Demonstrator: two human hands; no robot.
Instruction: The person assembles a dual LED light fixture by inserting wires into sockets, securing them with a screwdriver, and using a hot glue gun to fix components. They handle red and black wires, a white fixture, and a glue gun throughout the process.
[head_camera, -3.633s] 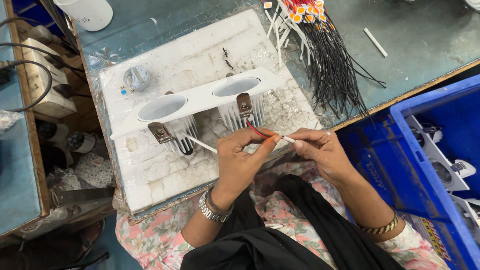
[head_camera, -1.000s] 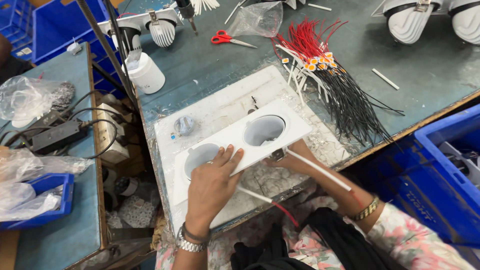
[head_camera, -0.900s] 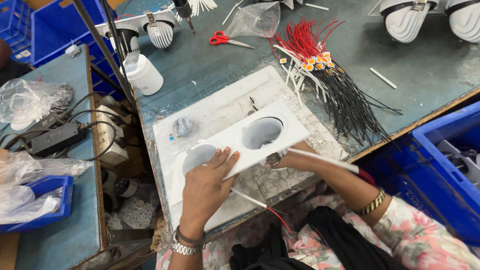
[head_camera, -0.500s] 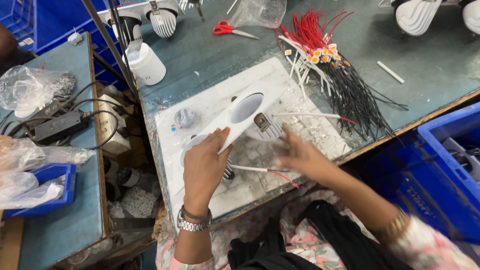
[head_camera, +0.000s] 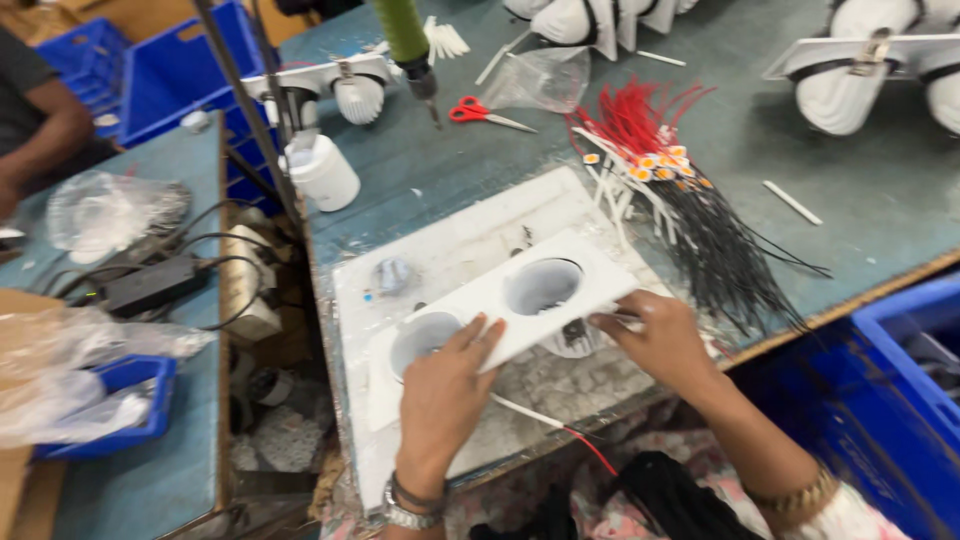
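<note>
Matt white plastic twin-hole frame (head_camera: 500, 310)

Red-handled scissors (head_camera: 478, 112) lie on the grey-green worktop (head_camera: 480, 170), near a white plastic bottle (head_camera: 324, 172). A bundle of red and black wires (head_camera: 690, 215) lies to their right

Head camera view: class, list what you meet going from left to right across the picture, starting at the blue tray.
Blue tray → black power adapter → white bottle → left hand → white twin-hole lamp frame → right hand → bundle of black wires → blue crate.
</note>
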